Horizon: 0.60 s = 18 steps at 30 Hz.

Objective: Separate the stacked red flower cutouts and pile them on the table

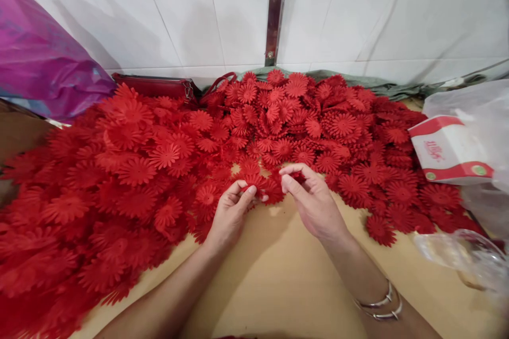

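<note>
My left hand (231,211) is closed, thumb and forefinger pinching a red artificial flower piece (254,183) with narrow petals. To its right, my right hand (312,198) is closed too, with thumb and forefinger tips almost together; anything between them is too small to make out. Both hands are above the front edge of a large heap of red petal pieces (282,143). More such pieces (135,169) are heaped up to the left. The red behind my fingers blends with the held piece, so its outline is partly lost.
A tan tabletop (286,275) lies under my forearms. On the left is a purple plastic bag (43,47), with a dark red purse (153,86) beside it. A red-and-white box (449,151) and clear plastic (461,254) sit right. White tiles (175,16) carry a metal bracket (275,18).
</note>
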Each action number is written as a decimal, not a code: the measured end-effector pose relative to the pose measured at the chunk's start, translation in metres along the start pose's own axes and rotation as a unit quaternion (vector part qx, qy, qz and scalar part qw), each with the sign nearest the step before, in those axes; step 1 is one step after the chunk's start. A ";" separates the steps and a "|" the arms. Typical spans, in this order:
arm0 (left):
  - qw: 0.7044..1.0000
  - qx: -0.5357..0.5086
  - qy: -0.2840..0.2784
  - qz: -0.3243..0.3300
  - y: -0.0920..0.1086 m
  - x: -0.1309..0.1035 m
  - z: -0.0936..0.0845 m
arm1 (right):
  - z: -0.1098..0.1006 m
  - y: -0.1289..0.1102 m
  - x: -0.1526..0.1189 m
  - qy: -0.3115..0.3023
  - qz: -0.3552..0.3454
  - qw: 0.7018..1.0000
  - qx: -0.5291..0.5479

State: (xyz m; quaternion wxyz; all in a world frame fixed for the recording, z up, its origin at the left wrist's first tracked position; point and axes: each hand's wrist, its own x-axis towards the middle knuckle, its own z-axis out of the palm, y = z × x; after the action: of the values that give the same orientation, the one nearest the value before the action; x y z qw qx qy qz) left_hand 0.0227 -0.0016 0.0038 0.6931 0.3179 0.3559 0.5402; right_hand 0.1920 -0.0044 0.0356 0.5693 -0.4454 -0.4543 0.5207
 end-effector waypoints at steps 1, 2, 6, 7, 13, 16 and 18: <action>1.000 0.003 -0.003 0.005 0.000 0.000 0.000 | 0.000 -0.001 -0.001 -0.011 -0.004 1.000 -0.028; 1.000 0.008 -0.007 0.007 0.000 0.000 -0.001 | 0.001 -0.003 -0.002 -0.024 -0.006 0.998 -0.056; 1.000 0.029 -0.012 -0.003 -0.001 0.000 -0.004 | 0.007 -0.011 -0.007 -0.073 -0.015 0.987 -0.145; 0.999 0.034 -0.010 -0.003 -0.001 -0.001 -0.005 | 0.009 -0.012 -0.008 -0.077 -0.023 0.984 -0.158; 0.994 0.092 -0.059 -0.011 0.001 -0.006 -0.005 | 0.010 -0.010 -0.005 -0.056 0.011 0.980 -0.189; 0.992 0.108 -0.070 0.002 0.003 -0.008 -0.002 | 0.006 -0.004 -0.002 -0.084 0.051 0.984 -0.149; 0.991 0.117 -0.069 0.014 0.004 -0.008 -0.001 | 0.005 -0.001 -0.001 -0.082 0.060 0.985 -0.139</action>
State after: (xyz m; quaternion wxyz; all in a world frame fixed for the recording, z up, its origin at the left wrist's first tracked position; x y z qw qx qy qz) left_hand 0.0187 -0.0090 0.0077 0.6665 0.4382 0.3633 0.4814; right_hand 0.1872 -0.0052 0.0378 0.4306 -0.5023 -0.5401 0.5202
